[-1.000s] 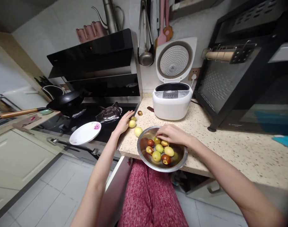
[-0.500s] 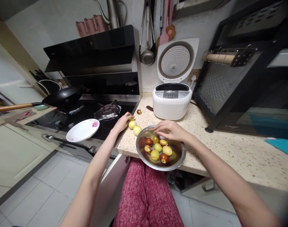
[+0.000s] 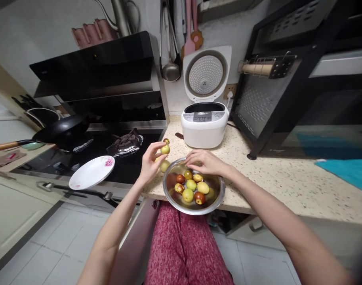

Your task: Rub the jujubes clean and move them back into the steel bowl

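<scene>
My left hand (image 3: pixel 153 161) pinches a yellow-green jujube (image 3: pixel 165 149) between thumb and fingertips, just above the counter. Under it, a second green jujube (image 3: pixel 164 166) lies on the counter left of the metal bowl (image 3: pixel 214 199), and another is partly hidden by my fingers. Behind them rests a small brown jujube (image 3: pixel 166 141). The bowl holds several green and reddish-brown jujubes (image 3: pixel 191 185) and overhangs the counter's front edge. Across its far side lies my right hand (image 3: pixel 204 162), fingers curled over the rim; its fingertips are partly hidden.
A white rice cooker (image 3: pixel 203 130) stands behind the bowl, lid raised. Left on the stove are a flowered white plate (image 3: pixel 90 173) and a black wok (image 3: pixel 62 130). A black rack (image 3: pixel 258 118) stands right, near a blue cloth (image 3: pixel 347 172). Below the counter, a drawer is pulled out.
My left hand has lifted a green jujube off the counter, its fingers closing round it. My right hand stays at the bowl's far rim. The whole view has shifted slightly.
</scene>
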`<state>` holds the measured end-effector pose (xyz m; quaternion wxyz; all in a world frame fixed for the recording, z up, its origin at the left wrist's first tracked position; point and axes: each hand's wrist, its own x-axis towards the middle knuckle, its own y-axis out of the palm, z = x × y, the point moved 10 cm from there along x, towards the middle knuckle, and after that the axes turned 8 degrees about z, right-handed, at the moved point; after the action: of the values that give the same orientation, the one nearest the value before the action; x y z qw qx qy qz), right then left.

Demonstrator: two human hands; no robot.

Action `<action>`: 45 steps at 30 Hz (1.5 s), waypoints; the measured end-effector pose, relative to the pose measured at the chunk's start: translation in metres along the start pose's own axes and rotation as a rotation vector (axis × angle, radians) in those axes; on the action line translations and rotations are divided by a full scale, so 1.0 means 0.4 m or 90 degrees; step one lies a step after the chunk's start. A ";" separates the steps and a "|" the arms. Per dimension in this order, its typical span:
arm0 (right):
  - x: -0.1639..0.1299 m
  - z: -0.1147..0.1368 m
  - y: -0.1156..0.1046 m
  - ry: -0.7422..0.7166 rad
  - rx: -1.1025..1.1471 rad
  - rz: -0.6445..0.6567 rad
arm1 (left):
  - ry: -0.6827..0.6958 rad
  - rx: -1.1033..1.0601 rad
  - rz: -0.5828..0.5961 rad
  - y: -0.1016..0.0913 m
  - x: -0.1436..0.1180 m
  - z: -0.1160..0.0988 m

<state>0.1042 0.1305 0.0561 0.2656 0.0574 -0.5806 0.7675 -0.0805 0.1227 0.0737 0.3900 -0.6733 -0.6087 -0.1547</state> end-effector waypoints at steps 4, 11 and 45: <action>-0.002 -0.007 -0.002 -0.003 0.011 -0.007 | -0.005 0.039 0.166 0.105 -0.014 -0.089; -0.002 -0.014 -0.004 0.015 0.012 -0.005 | 0.005 0.138 0.384 0.196 -0.054 -0.134; 0.003 -0.013 0.009 0.009 -0.031 0.004 | 0.031 0.207 0.313 0.158 -0.026 -0.109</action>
<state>0.1027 0.1351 0.0519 0.2690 0.0437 -0.5971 0.7544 -0.0114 0.0872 0.0735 0.5329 -0.7255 -0.4345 0.0281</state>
